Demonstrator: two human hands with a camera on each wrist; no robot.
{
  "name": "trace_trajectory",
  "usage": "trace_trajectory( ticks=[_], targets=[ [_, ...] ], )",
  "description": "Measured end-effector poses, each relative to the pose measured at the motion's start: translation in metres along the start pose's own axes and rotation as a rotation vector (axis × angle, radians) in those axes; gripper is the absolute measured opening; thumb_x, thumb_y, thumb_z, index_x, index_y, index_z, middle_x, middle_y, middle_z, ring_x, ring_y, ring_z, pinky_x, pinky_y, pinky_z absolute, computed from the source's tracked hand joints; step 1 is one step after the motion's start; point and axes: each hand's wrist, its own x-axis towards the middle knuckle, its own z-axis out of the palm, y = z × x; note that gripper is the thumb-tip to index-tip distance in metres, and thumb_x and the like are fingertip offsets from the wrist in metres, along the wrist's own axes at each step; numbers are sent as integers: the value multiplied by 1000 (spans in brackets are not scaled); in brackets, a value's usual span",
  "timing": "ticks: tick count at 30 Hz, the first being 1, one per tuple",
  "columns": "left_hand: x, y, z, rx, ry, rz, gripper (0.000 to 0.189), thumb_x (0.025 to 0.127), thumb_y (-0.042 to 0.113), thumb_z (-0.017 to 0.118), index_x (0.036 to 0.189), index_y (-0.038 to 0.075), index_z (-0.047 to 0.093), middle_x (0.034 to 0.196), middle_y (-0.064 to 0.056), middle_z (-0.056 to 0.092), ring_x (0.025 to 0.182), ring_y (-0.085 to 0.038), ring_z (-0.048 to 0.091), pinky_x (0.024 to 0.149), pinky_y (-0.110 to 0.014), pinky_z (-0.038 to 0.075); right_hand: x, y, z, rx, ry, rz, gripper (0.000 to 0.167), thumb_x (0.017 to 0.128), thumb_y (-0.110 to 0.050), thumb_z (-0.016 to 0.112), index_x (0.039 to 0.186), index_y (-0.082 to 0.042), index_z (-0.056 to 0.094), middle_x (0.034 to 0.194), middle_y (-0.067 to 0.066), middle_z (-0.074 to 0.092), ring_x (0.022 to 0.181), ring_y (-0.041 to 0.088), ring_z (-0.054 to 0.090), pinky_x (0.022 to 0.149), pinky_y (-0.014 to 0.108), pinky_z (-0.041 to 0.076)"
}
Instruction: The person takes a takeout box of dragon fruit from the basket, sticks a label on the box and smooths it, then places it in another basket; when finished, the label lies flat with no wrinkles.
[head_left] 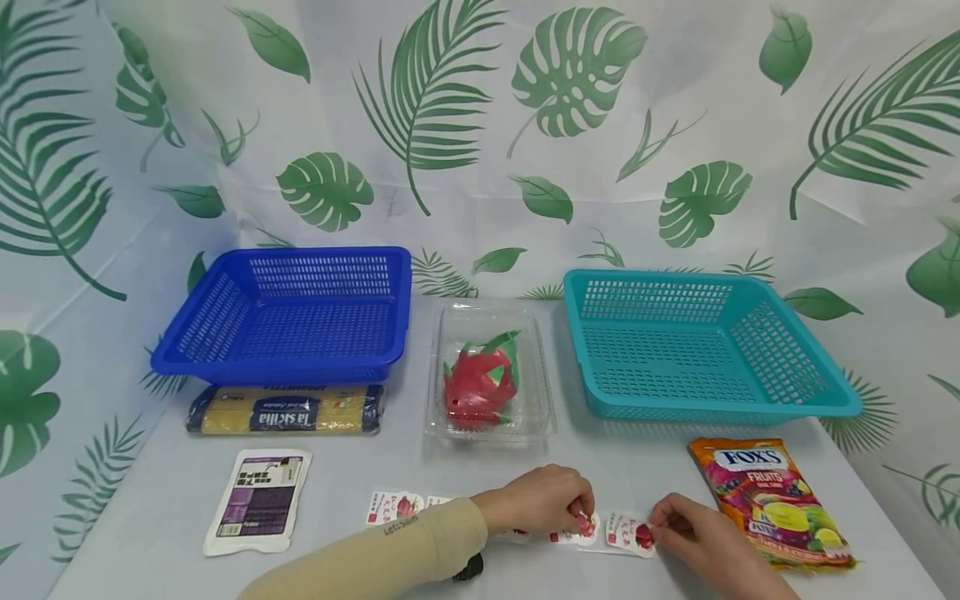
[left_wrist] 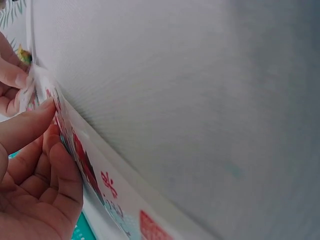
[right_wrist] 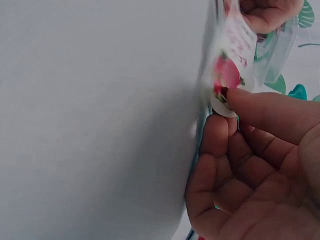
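A strip of white stickers [head_left: 630, 532] printed with red fruit lies along the front of the table. My left hand [head_left: 546, 500] reaches across from the left and pinches the strip between thumb and fingers. At the strip's right end, my right hand [head_left: 693, 537] pinches the last sticker's edge. The right wrist view shows that thumb and finger on the rounded end of a sticker [right_wrist: 227, 72]. In the left wrist view, the strip [left_wrist: 115, 192] runs away from the left thumb. My left forearm hides part of the row in the head view.
Behind stand a clear plastic box [head_left: 542, 367] with a dragon fruit [head_left: 480, 383], a blue basket [head_left: 277, 367] and a teal basket [head_left: 720, 410]. Spaghetti [head_left: 285, 410] and a white-purple packet [head_left: 258, 502] lie left; a candy bag [head_left: 776, 504] lies right. A dark object [head_left: 469, 568] shows under my sleeve.
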Motion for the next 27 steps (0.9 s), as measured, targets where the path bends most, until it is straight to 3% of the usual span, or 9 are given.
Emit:
trace_trajectory(
  ticks=[14, 22, 27],
  targets=[
    [-4, -2, 1, 14, 42, 37, 9, 88, 14, 74, 96, 15, 69, 77, 11, 50, 72, 2, 43, 65, -11, 37, 0, 0, -8, 39, 51, -46, 11, 98, -15, 60, 102, -5, 59, 88, 1, 58, 80, 17, 52, 62, 25, 47],
    [-8, -3, -8, -125, 96, 79, 13, 92, 11, 68, 105, 10, 70, 82, 11, 54, 75, 2, 46, 69, -9, 41, 1, 1, -13, 179, 71, 43, 24, 101, -23, 56, 110, 0, 58, 93, 4, 60, 84, 18, 55, 66, 28, 49],
    [-11, 2, -18, -167, 162, 148, 19, 94, 15, 67, 113, 10, 68, 98, 8, 63, 83, 6, 52, 74, -5, 43, -1, -5, -17, 340, 96, 111, 36, 101, -29, 55, 116, 4, 54, 95, 6, 60, 85, 17, 58, 73, 27, 56]
  ],
)
